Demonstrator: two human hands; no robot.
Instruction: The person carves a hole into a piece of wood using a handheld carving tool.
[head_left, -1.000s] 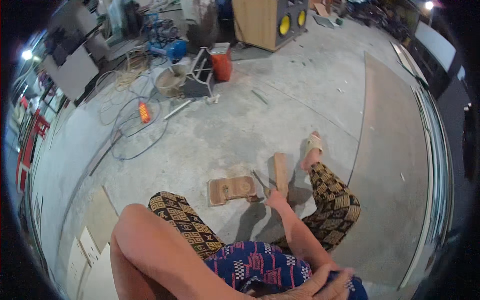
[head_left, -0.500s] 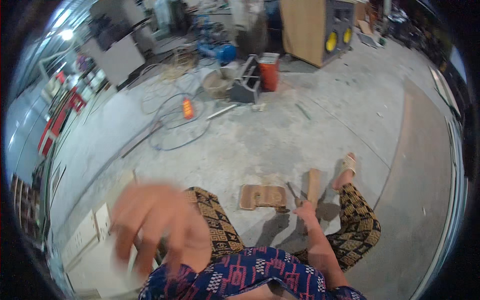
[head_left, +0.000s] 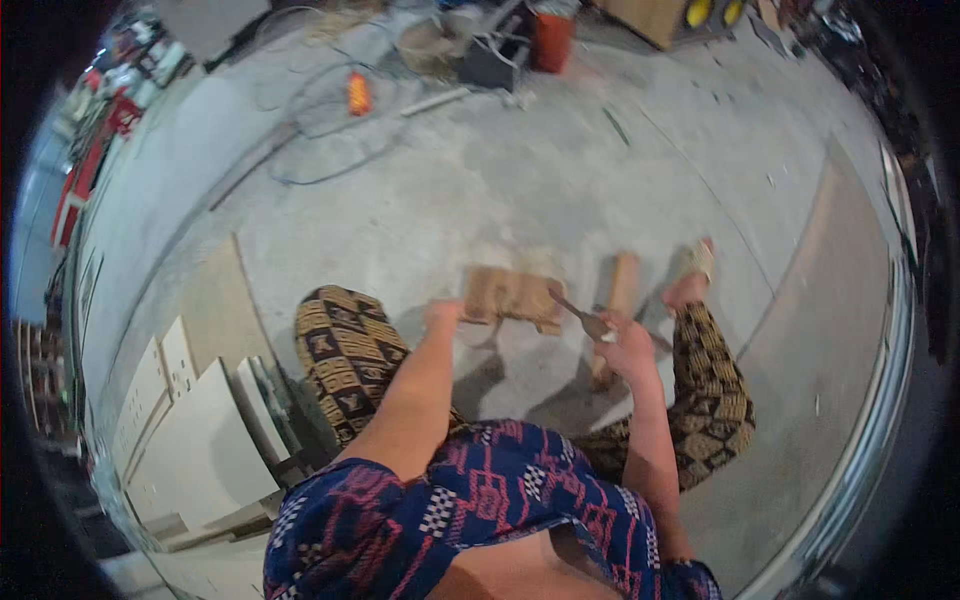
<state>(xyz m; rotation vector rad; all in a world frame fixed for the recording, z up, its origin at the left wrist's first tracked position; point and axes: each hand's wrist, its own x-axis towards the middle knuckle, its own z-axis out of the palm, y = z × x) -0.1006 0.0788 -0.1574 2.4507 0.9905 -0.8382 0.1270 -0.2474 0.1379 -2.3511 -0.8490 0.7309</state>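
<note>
On the concrete floor (head_left: 480, 200), a carved wooden panel (head_left: 512, 297) lies flat between the patterned knees. Just right of it lies a wooden block (head_left: 619, 290); far behind sit an orange bucket (head_left: 550, 40) and looping cables (head_left: 320, 140). Left hand (head_left: 443, 315) touches the panel's left edge, fingers blurred, their spread unclear. Right hand (head_left: 628, 345) grips a slim tool (head_left: 578, 310) at its right edge.

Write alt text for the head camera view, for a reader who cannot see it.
A person sitting on a concrete floor reaches the left hand to a flat carved wooden piece while the right hand grips a thin metal tool beside a wooden mallet. Pale boards lie to the left; cables and an orange container sit farther off.
</note>
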